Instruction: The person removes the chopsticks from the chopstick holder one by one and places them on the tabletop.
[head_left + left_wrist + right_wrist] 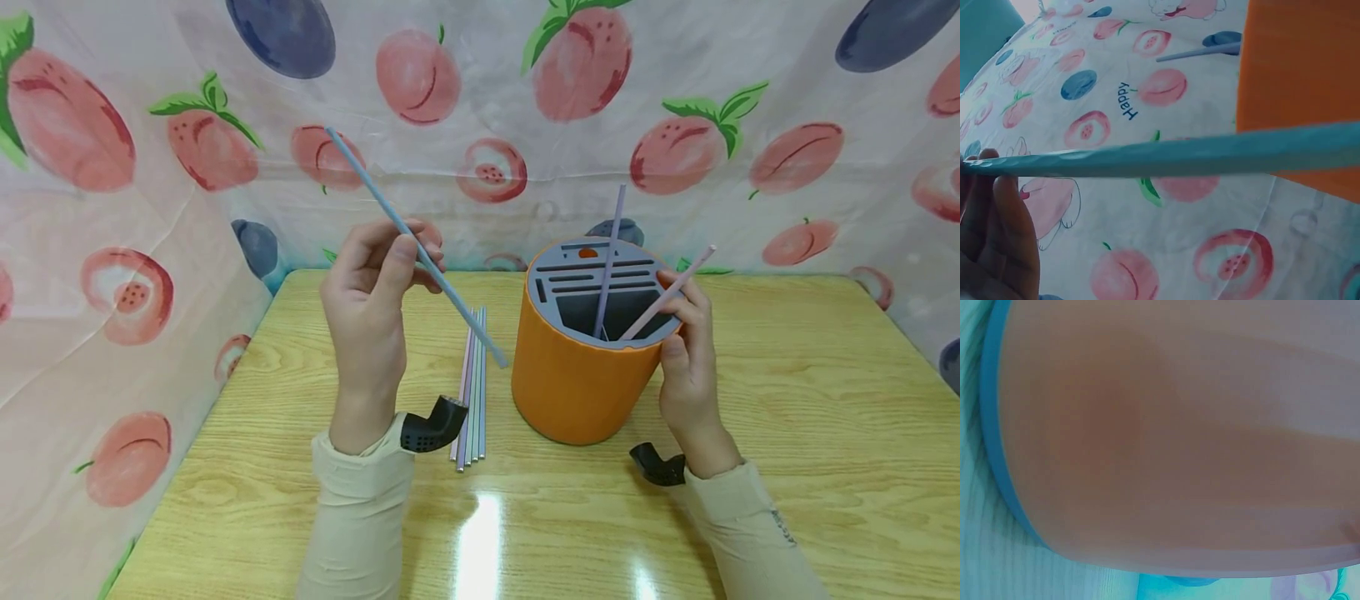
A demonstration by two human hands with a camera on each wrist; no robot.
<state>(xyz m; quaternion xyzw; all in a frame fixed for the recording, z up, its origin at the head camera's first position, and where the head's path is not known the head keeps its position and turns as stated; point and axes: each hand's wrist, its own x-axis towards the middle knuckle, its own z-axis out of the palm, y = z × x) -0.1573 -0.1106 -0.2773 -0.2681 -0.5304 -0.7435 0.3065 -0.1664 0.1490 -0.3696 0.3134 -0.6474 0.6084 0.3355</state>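
My left hand (pixel 382 292) pinches a long, thin light-blue stick (pixel 375 192) between thumb and fingers. It slants down to the right, its lower end close to an orange cylindrical desk organizer (pixel 577 383). In the left wrist view, the stick (pixel 1179 155) has a slightly crinkled surface and crosses in front of the orange wall. My right hand (pixel 693 342) grips the organizer's right rim, thumb outside and fingertips at the top edge. Its grey slotted top (pixel 555 275) has a large compartment, from which a purple stick (pixel 612 250) and a pink stick (pixel 667 293) lean out.
Several pastel sticks (pixel 472 392) lie side by side on the wood-grain table (pixel 225 500), left of the organizer. A fruit-printed cloth (pixel 420 167) hangs behind the table and along its left side. Black wrist cameras (pixel 435 425) are worn on both sleeves.
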